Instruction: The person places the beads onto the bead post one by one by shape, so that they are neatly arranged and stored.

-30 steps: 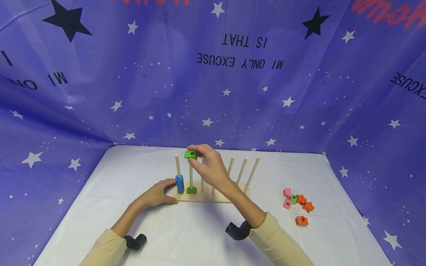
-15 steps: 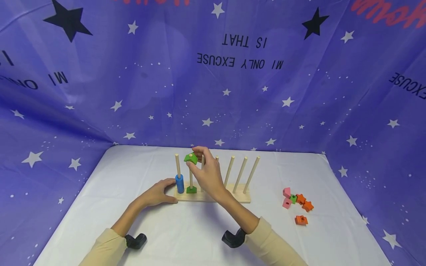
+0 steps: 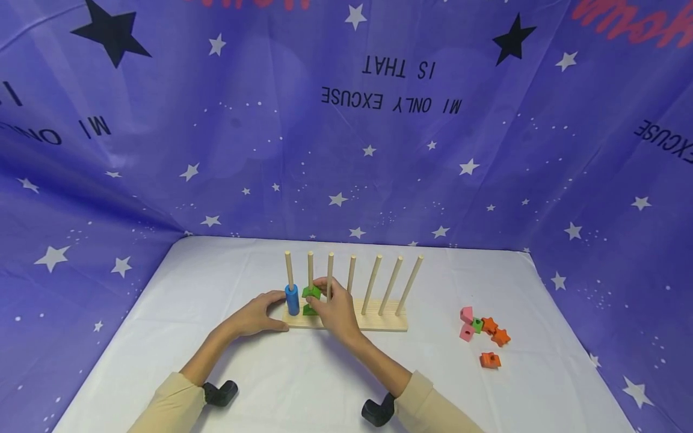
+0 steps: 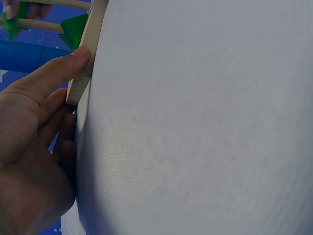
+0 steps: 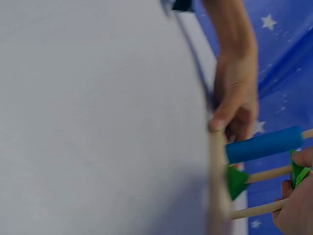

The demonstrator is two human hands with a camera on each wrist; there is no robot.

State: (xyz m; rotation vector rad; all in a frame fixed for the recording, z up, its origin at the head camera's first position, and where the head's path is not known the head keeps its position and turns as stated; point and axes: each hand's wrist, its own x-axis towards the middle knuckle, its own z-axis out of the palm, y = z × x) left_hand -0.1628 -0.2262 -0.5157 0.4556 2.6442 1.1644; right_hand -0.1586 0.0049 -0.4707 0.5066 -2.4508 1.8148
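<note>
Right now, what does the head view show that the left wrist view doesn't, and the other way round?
Only the head view shows all seven pegs, the right hand pinching a green block partway down the second peg, and the loose pink and orange pieces at the right. Only the left wrist view shows the left hand's thumb pressed on the wooden base edge up close. Both show the blue cylinder, the base and the left hand.

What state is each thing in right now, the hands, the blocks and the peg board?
Left hand: steadies peg board's end.
Right hand: pinches upper green block.
Upper green block: partway down second peg.
Lower green block: seated at the base.
Blue cylinder: seated on first peg.
Peg board: upright, other pegs bare.
Loose blocks: lying on the table.
</note>
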